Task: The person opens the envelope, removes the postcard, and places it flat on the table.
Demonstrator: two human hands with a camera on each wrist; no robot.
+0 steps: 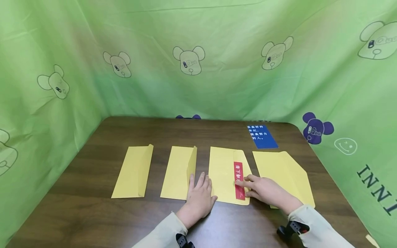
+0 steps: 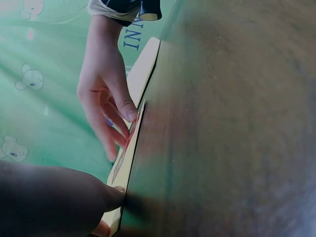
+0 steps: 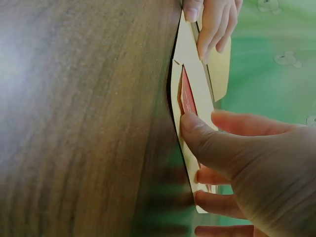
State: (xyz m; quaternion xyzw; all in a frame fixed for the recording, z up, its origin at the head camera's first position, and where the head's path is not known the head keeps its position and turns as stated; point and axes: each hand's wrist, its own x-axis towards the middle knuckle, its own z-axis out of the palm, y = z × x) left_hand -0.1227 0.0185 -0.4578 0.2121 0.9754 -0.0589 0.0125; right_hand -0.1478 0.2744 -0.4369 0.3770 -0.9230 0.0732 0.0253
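A red card with white characters lies lengthwise along the opening of the third yellow envelope from the left. My right hand holds the card, one finger reaching across it and the thumb at its right edge. The right wrist view shows the red card against the gaping envelope mouth, the thumb beside it. My left hand rests with extended fingers at the lower left edge of that envelope, close to the second envelope.
Another envelope lies at the far left, and one with its flap spread lies partly under my right hand. A blue card with white characters lies at the back right of the wooden table. Green printed cloth surrounds the table.
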